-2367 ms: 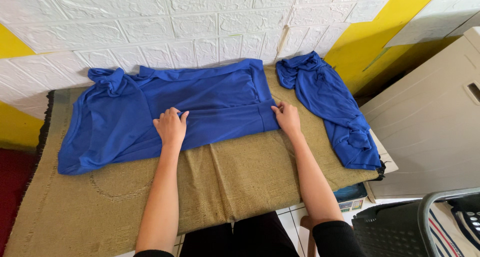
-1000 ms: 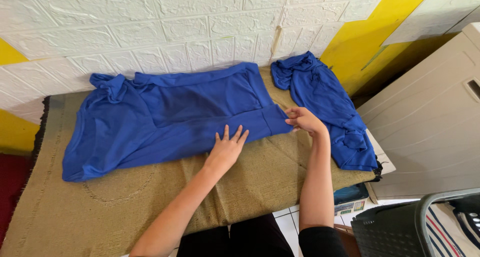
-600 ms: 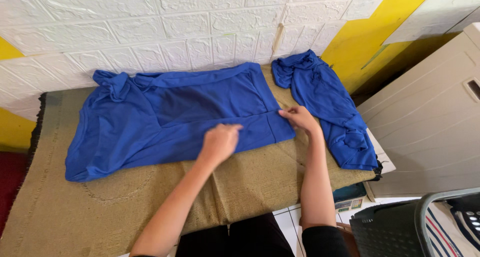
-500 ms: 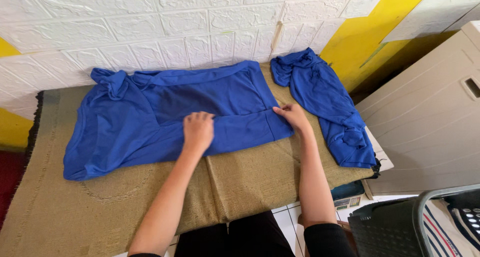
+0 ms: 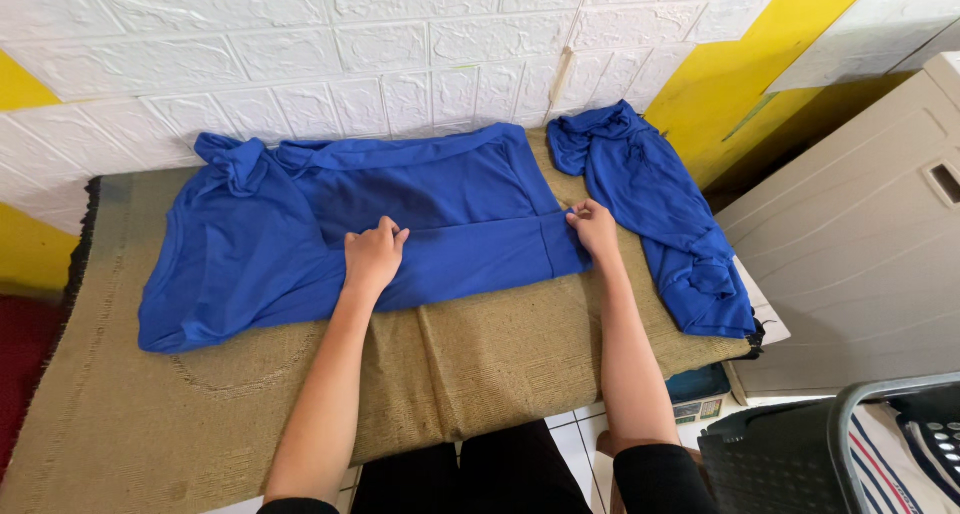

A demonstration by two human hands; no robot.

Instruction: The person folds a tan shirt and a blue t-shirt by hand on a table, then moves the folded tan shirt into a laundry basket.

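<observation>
A blue garment lies spread on a table covered with a tan woven mat, its lower strip folded up over its body. My left hand presses on the folded edge near the middle, fingers curled on the cloth. At the garment's right corner my right hand pinches the folded edge. A second blue garment lies crumpled to the right of that hand, along the table's right side.
A white brick-patterned wall with yellow patches backs the table. A beige cabinet stands at the right. A dark plastic chair with a metal frame is at the lower right, and a box sits under the table edge.
My left hand slid left along the folded edge, from near the right corner back to the middle. My right hand stayed at the right corner, holding the fold.
</observation>
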